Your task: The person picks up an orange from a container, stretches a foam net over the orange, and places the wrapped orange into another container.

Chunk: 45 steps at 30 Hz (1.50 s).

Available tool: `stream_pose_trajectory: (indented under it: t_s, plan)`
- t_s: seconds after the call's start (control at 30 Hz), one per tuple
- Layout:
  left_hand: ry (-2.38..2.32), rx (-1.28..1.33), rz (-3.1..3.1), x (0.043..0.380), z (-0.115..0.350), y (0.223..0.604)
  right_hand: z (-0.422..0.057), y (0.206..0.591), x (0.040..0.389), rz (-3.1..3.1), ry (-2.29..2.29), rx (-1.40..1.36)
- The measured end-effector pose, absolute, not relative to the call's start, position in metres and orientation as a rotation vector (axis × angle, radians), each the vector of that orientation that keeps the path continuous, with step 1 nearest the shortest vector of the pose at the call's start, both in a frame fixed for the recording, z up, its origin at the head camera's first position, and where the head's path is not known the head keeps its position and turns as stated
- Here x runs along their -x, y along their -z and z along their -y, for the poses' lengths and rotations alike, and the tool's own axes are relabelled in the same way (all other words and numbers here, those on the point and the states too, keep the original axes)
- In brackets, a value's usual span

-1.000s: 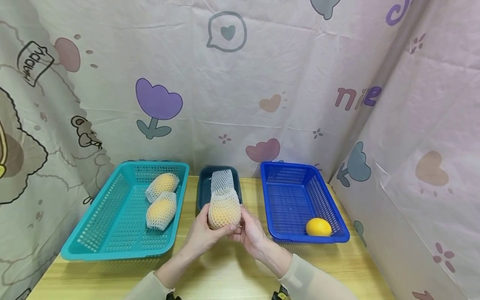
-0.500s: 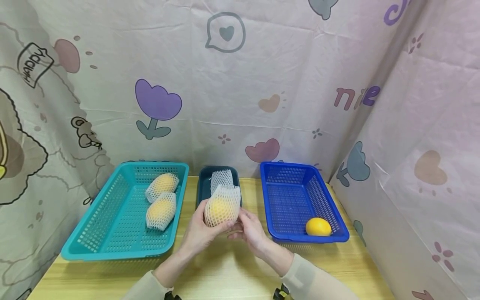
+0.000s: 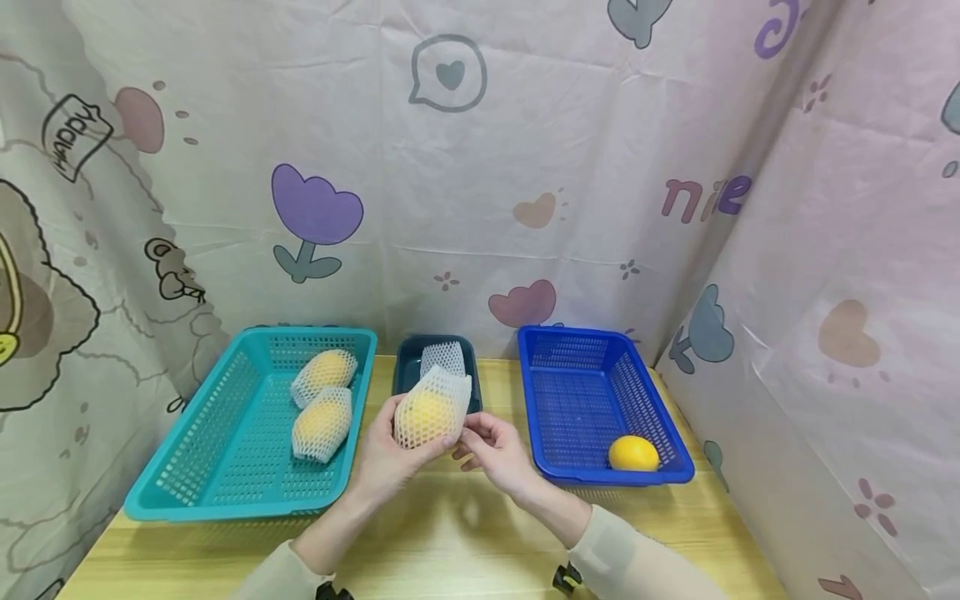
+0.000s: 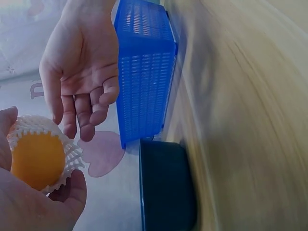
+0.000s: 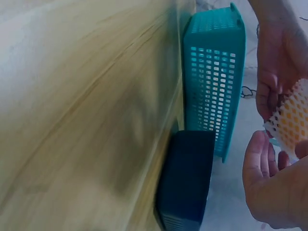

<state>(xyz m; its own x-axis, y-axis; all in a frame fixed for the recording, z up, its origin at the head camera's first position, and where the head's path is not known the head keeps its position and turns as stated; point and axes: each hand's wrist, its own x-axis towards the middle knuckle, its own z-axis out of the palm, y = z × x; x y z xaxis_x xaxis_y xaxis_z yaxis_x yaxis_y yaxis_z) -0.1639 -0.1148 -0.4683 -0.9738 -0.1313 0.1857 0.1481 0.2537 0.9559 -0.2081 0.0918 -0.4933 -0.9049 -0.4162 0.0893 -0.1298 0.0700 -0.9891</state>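
Note:
My left hand (image 3: pixel 386 458) grips a yellow-orange, rounded fruit (image 4: pixel 38 161) in a white foam net sleeve (image 3: pixel 431 412), held up in front of the small dark teal bin (image 3: pixel 405 367). In the left wrist view the fruit's bare end shows at the sleeve's mouth. My right hand (image 3: pixel 501 458) pinches the right edge of the sleeve with thumb and forefinger, its other fingers loosely bent. An unfilled foam net sleeve (image 3: pixel 444 358) lies in the bin, partly hidden behind the held fruit.
On the left stands a turquoise basket (image 3: pixel 161 467) with two net-wrapped fruits (image 3: pixel 322 423) along its right side. To the right is a blue basket (image 3: pixel 528 400) with one bare yellow fruit (image 3: pixel 633 454) in its near right corner. A printed curtain (image 3: pixel 450 208) hangs behind.
The wrapped fruit has moved left and tilted, its loose sleeve end leaning up to the right. My right hand has shifted from cupping the fruit to the sleeve's edge.

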Motion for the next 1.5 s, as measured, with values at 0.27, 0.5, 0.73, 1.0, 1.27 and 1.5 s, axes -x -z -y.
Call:
stream_pose_trajectory:
  t_s: [0.27, 0.5, 0.73, 1.0, 1.27, 1.5]
  plan:
    - [1.701, -0.002, 2.329, 0.166, 0.131, 0.460, -0.086, 0.493, 0.207, -2.314, 1.740, 0.842]
    - [1.646, -0.050, 2.424, 0.167, 0.148, 0.451, -0.080, 0.491, 0.206, -2.463, 1.551, 0.892]
    - [1.562, -0.038, 2.493, 0.161, 0.169, 0.441, -0.071, 0.488, 0.204, -2.451, 1.504, 1.026]
    - [1.406, -0.057, 2.588, 0.160, 0.193, 0.435, -0.057, 0.494, 0.203, -2.461, 1.438, 1.213]
    - [1.221, -0.056, 2.694, 0.164, 0.229, 0.428, -0.038, 0.497, 0.201, -2.600, 1.274, 1.537]
    - [1.109, -0.109, 2.783, 0.166, 0.262, 0.416, -0.022, 0.499, 0.197, -2.664, 1.099, 1.703]
